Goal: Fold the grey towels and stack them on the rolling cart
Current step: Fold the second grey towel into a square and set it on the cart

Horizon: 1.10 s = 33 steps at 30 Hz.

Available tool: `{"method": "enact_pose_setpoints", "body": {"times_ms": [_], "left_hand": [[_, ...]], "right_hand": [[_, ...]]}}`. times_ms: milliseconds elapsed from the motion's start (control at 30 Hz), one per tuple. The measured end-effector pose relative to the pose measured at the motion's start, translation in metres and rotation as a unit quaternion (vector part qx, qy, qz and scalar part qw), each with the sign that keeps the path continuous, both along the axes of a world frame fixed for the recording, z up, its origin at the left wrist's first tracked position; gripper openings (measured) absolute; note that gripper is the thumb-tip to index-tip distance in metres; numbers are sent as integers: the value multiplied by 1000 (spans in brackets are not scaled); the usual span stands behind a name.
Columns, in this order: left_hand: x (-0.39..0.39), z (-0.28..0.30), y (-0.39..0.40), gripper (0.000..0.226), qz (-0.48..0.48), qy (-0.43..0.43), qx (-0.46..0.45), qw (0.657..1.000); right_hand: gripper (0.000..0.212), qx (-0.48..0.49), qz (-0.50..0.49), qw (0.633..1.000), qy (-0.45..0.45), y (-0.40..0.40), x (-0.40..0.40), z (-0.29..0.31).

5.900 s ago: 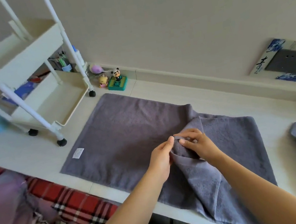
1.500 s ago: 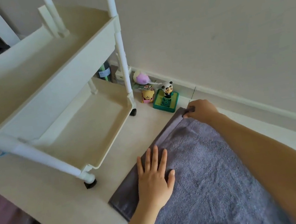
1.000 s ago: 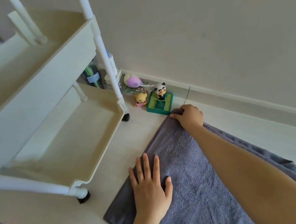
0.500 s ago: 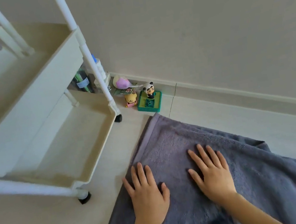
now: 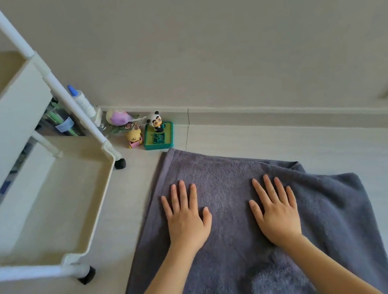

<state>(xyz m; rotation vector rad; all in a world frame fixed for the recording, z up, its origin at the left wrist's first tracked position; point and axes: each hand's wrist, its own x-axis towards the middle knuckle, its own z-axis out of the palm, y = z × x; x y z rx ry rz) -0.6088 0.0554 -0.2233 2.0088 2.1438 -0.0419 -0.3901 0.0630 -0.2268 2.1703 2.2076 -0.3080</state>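
Two hands: left hand (image 5: 186, 220) and right hand (image 5: 275, 211) lie flat on the towel (image 5: 325, 215), fingers straight and spread, holding nothing.
Towel: grey, doubled over on the pale floor (image 5: 367, 157); a lower layer peeks out along its far right edge.
Handling: soft, limp, light and not fragile, by the look of it; it should crease wherever pressed and sag if lifted by one point.
Grip: best pinched at two corners of one edge, both layers together, so the fold stays aligned.
Cart (image 5: 52, 207): just left of the towel, on black castors; lower tray bare.
Far: small toys (image 5: 157, 132) by the wall.
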Motion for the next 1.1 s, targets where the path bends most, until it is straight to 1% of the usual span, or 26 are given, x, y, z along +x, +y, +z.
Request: {"method": "enact_pose_setpoints", "body": {"times_ms": [33, 100, 167, 200, 233, 333, 400, 433, 500, 567, 633, 700, 733, 800, 833, 867, 1000, 1033, 1067, 1100], "left_hand": [[11, 6, 4, 74, 13, -13, -6, 1000], [31, 13, 12, 75, 6, -37, 12, 999], [52, 12, 21, 69, -66, -43, 15, 997], [55, 9, 24, 66, -94, -32, 15, 995], [58, 6, 27, 66, -102, -18, 5, 995], [58, 3, 30, 69, -62, 8, -30, 998], [67, 15, 38, 72, -11, 10, -32, 999], [82, 22, 45, 72, 6, 2, -28, 1000], [112, 26, 59, 69, 3, -37, -19, 999], [132, 18, 63, 65, -37, -57, -5, 998], [141, 4, 64, 67, -46, -30, 9, 998], [141, -4, 63, 69, -29, -7, 23, 999], [139, -5, 64, 69, -25, 0, 30, 999], [140, -5, 64, 66, -15, -4, 41, 999], [140, -6, 64, 64, -8, -9, 47, 999], [141, -6, 65, 63, -4, -15, 49, 999], [142, -7, 64, 61, -5, -13, 58, 998], [141, -7, 64, 61, -4, -14, 61, 998], [141, -7, 65, 60, -3, -14, 67, 998], [142, -8, 65, 59, -4, -14, 71, 997]], "right_hand": [[77, 7, 4, 1000, 3, -1, 3, 3], [70, 6, 37, 999, 5, -4, 0, 10], [60, 3, 88, 996, 1, -8, 0, 10], [59, 0, 106, 994, 2, -9, 3, 9], [58, 4, 104, 995, 5, -7, 12, 7], [59, 20, 25, 999, -6, 7, 46, 6], [60, 28, 12, 1000, -6, 13, 57, 11], [59, 46, 8, 999, 10, 17, 65, 12], [55, 88, -18, 995, 45, 23, 73, 18], [48, 96, -63, 992, 59, 32, 85, 26], [43, 61, -92, 993, 46, 45, 104, 36], [60, 11, -55, 998, 30, 55, 118, 52], [63, -18, -25, 998, 56, 56, 122, 62], [53, -115, 20, 985, 128, 54, 129, 73], [53, -159, 34, 976, 147, 52, 129, 80], [55, -181, 42, 970, 158, 49, 130, 83], [62, -203, 62, 955, 208, 36, 136, 79], [64, -196, 59, 956, 209, 35, 137, 77], [66, -160, 60, 965, 199, 35, 139, 73], [68, -101, 65, 977, 174, 38, 143, 69]]}}
